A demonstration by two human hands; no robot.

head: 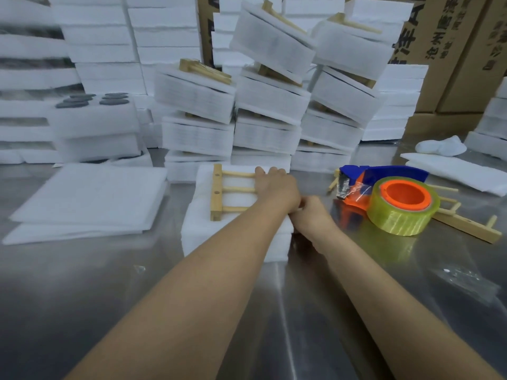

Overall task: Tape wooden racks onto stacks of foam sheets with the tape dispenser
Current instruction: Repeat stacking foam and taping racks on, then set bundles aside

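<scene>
A stack of white foam sheets [205, 231] sits on the metal table in the middle. A wooden rack [219, 192] with three thin rungs lies flat on top of it. My left hand [275, 189] rests on the rack's right part, fingers reaching over the stack's far edge. My right hand [311, 215] presses against the stack's right side, fingers hidden behind the left hand. The tape dispenser [384, 193], blue and orange with a yellowish clear tape roll, lies on the table just right of my hands, held by neither.
Taped foam-and-rack bundles [263, 102] are piled high behind the stack. Flat foam sheets [87, 198] lie at left, more foam [452, 171] at right. A loose wooden rack [463, 223] lies under the dispenser. A small plastic bag [466, 281] sits near right. Cardboard boxes [452, 50] stand behind.
</scene>
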